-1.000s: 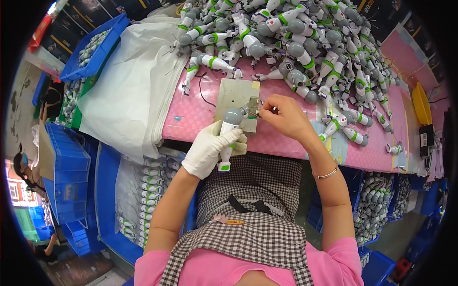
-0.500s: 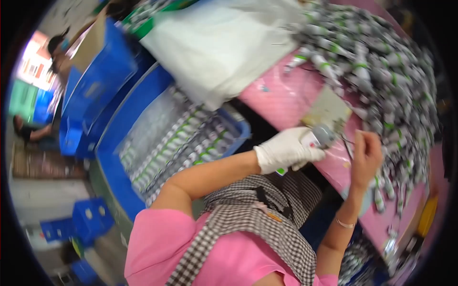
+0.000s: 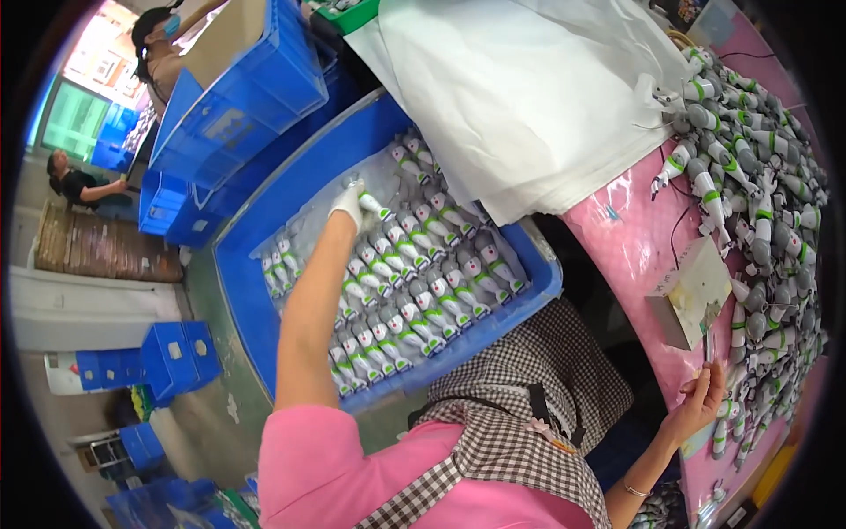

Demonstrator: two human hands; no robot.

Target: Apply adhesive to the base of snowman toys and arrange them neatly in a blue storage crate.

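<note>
**A:** I'm watching the head view. What is my left hand (image 3: 347, 203) doing?

**B:** It wears a white glove and reaches out over the big blue plastic crate (image 3: 264, 264). Its fingers are pinched around one small grey-and-white toy figure with a green band (image 3: 374, 209), which sits at the far end of the rows inside that crate.

**A:** And the rest of the crate?

**B:** It is lined with a clear plastic sheet, and rows of matching grey, white and green toy figures (image 3: 414, 295) lie side by side in it, nearer to me than the one I'm holding.

**A:** My right hand (image 3: 701, 401)?

**B:** Bare, well to the right of the crate, over the pink table top (image 3: 630, 247). Its fingers are curled loosely, and thumb and forefinger pinch a thin dark tool (image 3: 708, 346) pointing up. I cannot tell what kind of tool it is.

**A:** What lies beside it?

**B:** A flat pale cardboard block (image 3: 696, 291) just beyond the tool, and past that a loose heap of unsorted toy figures (image 3: 758, 203). A large white plastic bag (image 3: 529, 97) lies beyond the crate's far right corner.
</note>
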